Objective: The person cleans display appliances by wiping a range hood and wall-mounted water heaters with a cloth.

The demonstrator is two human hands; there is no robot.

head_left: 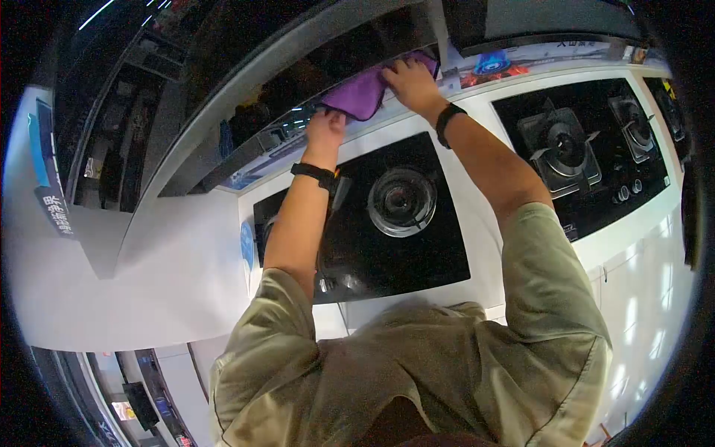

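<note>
A purple cloth (357,95) with a dark edge is stretched between both hands, against the lower edge of a dark glossy range hood (298,71). My left hand (326,128) is closed on the cloth's near-left end, the fingers partly hidden. On the right, my right hand (413,83) grips the cloth's upper end, with fingers bent over it. Below the hands lies a black glass gas cooktop (439,253) with a round burner (402,201). Each wrist wears a black band, and the left forearm covers part of the cooktop.
A second black cooktop (603,208) with pan supports is set in the white counter (480,194) to the right. The hood's slanted edge hangs over the counter at the left. A colourful printed strip (495,68) runs along the back.
</note>
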